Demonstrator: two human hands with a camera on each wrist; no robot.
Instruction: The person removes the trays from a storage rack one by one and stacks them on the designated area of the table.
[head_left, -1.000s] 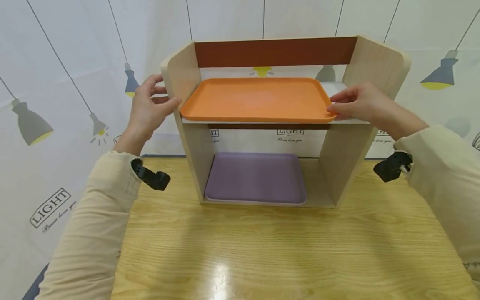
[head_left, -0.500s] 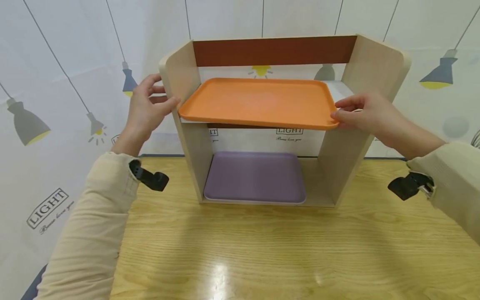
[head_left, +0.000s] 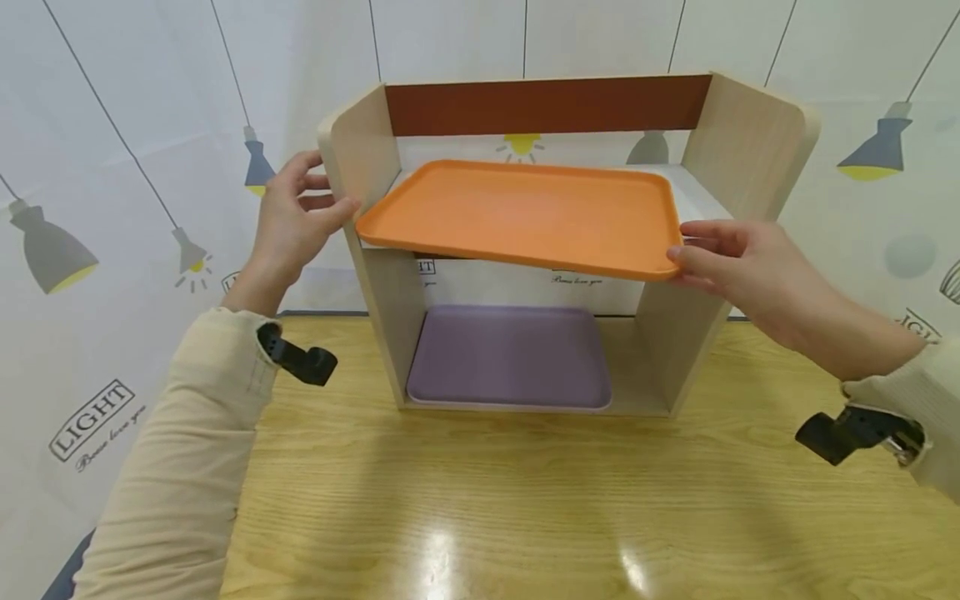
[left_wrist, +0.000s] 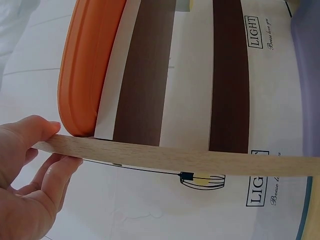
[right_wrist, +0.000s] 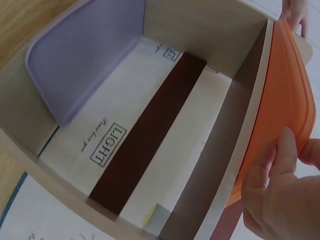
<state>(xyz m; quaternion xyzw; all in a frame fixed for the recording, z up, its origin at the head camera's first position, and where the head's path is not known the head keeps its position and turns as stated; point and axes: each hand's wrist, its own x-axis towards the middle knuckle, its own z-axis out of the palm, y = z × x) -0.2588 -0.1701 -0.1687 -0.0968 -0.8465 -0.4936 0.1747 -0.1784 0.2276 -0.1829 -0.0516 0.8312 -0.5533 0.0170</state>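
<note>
An orange tray (head_left: 525,217) lies skewed on the upper board of a small wooden shelf (head_left: 757,150), its right front corner jutting past the board's front edge. My right hand (head_left: 757,271) pinches that corner, thumb on top and fingers beneath, as the right wrist view also shows on the tray's underside (right_wrist: 280,100). My left hand (head_left: 296,212) grips the front edge of the shelf's left side panel (left_wrist: 175,156) between thumb and fingers. In the left wrist view the tray's left end (left_wrist: 90,70) sits right beside that panel.
A purple tray (head_left: 510,357) lies on the shelf's lower board, toward the left. The shelf stands on a wood-grain table (head_left: 525,500). Behind it hangs a white cloth (head_left: 187,100) printed with lamps. Dark red strips (head_left: 547,104) span the shelf's back.
My right hand has drawn the orange tray's right end forward and to the right, so the tray has turned out over the board's front edge. My left hand has stayed on the panel.
</note>
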